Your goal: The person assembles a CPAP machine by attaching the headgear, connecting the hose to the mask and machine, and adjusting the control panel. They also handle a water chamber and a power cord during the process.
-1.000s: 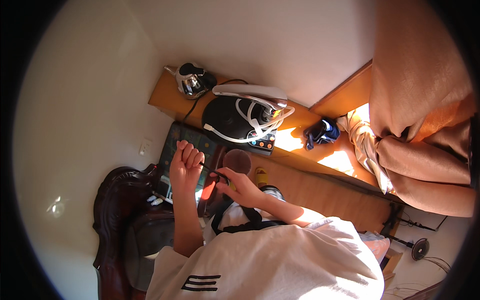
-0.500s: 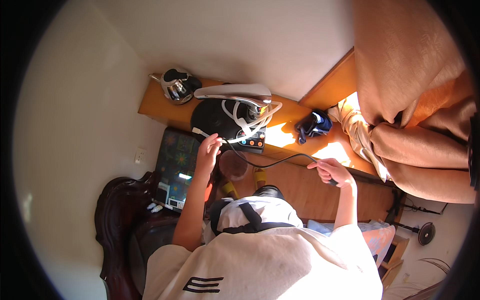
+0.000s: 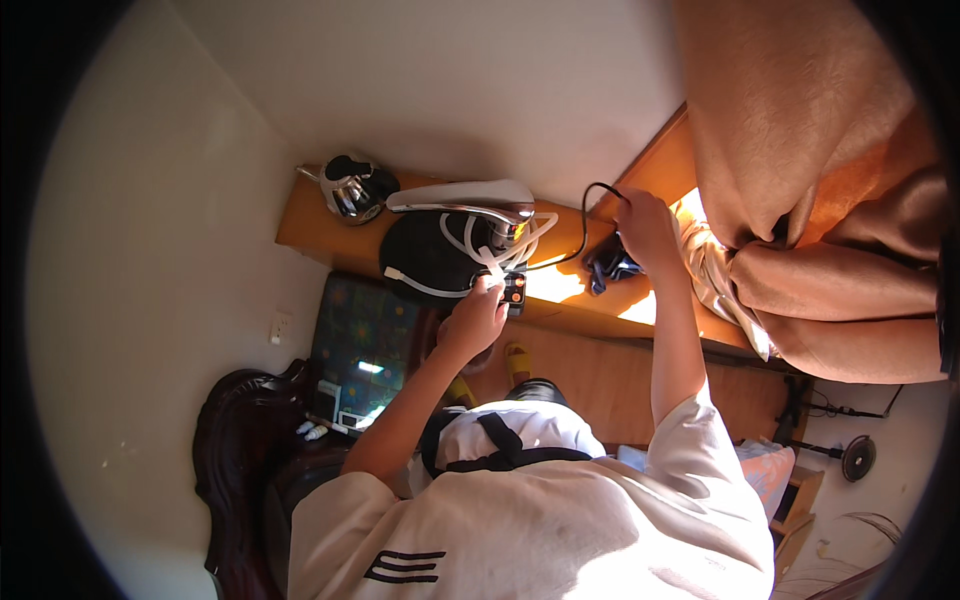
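Item: thin black cable (image 3: 583, 222), now arching from the right hand (image 3: 645, 225) down across the wooden surface (image 3: 310, 215) toward the small dark device (image 3: 513, 288) beside the left hand (image 3: 475, 318). Left hand: fingers curling at the device and the white cords (image 3: 470, 245) lying over the black rounded object (image 3: 430, 255); whether it is pinching the cable end cannot be told. Right hand: closing on the cable's far end above a dark blue bundle (image 3: 610, 268), in bright sun beside the tan curtain (image 3: 800, 180). Handling judgement: keeping the cable lightly taut and clear of the white cords is looking advisable, guiding rather than tugging. Change from half a second earlier: both hands are now reaching onto the surface, no longer raised with the cable stretched between them.
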Demonstrator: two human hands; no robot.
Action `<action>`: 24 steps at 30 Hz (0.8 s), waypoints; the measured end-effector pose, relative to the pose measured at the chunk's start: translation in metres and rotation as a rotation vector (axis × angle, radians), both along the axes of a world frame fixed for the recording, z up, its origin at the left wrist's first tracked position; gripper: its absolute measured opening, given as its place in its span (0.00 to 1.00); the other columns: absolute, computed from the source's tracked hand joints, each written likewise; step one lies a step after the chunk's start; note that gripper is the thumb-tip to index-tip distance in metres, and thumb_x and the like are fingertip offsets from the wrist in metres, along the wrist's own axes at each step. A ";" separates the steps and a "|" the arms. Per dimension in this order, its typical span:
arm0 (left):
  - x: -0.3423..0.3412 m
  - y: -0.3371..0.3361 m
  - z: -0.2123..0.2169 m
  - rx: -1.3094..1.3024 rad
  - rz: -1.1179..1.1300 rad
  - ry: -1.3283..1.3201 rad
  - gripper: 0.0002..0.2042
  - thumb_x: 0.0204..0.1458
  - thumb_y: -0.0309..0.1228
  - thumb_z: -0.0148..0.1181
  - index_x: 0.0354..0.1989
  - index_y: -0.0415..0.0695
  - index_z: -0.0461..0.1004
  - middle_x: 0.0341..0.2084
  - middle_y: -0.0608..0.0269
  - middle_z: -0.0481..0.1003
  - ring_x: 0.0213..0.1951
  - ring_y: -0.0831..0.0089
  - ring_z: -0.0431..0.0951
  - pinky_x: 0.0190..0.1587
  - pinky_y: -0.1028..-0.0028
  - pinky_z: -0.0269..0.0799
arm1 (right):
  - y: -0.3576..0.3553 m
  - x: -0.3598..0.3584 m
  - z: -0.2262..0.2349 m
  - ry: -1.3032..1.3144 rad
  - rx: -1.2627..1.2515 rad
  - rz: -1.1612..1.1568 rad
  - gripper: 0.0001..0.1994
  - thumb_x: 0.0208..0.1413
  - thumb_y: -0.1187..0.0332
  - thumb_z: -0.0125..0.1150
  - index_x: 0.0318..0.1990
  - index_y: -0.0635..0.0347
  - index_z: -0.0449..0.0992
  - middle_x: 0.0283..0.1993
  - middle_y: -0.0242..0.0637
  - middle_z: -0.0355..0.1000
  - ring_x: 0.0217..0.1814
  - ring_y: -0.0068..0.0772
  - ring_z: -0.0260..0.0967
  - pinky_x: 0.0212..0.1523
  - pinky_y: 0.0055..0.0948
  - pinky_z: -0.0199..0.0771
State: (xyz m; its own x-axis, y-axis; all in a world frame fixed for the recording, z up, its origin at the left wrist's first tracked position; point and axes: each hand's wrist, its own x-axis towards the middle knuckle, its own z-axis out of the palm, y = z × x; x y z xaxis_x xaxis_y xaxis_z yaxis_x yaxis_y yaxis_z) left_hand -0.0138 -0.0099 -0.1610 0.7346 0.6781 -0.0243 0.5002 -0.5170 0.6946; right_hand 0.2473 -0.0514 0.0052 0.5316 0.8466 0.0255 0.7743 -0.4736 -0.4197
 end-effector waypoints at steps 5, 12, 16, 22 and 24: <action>0.014 -0.008 -0.003 0.179 -0.044 0.099 0.21 0.49 0.30 0.61 0.51 0.37 0.68 0.46 0.42 0.67 0.40 0.48 0.76 0.40 0.60 0.75 | 0.117 -0.063 0.019 -0.459 -0.168 0.284 0.04 0.48 0.72 0.57 0.29 0.56 0.79 0.29 0.40 0.77 0.37 0.42 0.78 0.33 0.38 0.77; 0.021 0.000 -0.027 0.077 0.011 -0.264 0.11 0.50 0.30 0.59 0.39 0.38 0.72 0.39 0.48 0.74 0.40 0.52 0.76 0.42 0.59 0.73 | 0.177 -0.212 0.005 -0.467 -0.290 0.443 0.04 0.45 0.71 0.63 0.25 0.48 0.82 0.30 0.30 0.79 0.36 0.33 0.78 0.26 0.30 0.69; 0.007 -0.002 0.005 0.104 -0.029 -0.201 0.10 0.52 0.31 0.58 0.40 0.39 0.73 0.36 0.53 0.76 0.43 0.56 0.75 0.45 0.63 0.69 | 0.152 -0.235 0.007 -0.498 -0.288 0.578 0.04 0.45 0.71 0.63 0.25 0.49 0.81 0.30 0.29 0.77 0.31 0.33 0.76 0.24 0.30 0.65; 0.000 -0.003 -0.018 0.167 0.045 -0.305 0.10 0.54 0.32 0.56 0.40 0.39 0.74 0.38 0.53 0.76 0.44 0.56 0.74 0.47 0.62 0.67 | 0.136 -0.235 -0.013 -0.514 0.096 0.491 0.02 0.41 0.73 0.64 0.25 0.54 0.78 0.24 0.31 0.71 0.25 0.30 0.73 0.22 0.28 0.59; -0.004 0.002 -0.035 0.351 0.045 -0.225 0.11 0.55 0.32 0.55 0.42 0.38 0.74 0.40 0.52 0.76 0.46 0.55 0.74 0.49 0.61 0.67 | 0.136 -0.229 -0.016 -0.531 0.151 0.459 0.02 0.41 0.72 0.64 0.26 0.54 0.78 0.25 0.31 0.71 0.25 0.30 0.73 0.23 0.29 0.59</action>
State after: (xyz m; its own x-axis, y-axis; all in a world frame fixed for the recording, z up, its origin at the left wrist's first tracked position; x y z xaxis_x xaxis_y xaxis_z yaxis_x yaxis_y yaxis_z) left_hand -0.0174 -0.0075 -0.1963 0.6644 0.6483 0.3718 0.3837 -0.7228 0.5748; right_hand 0.0188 0.0849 -0.0104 0.0063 0.9487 0.3161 0.9993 -0.0178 0.0334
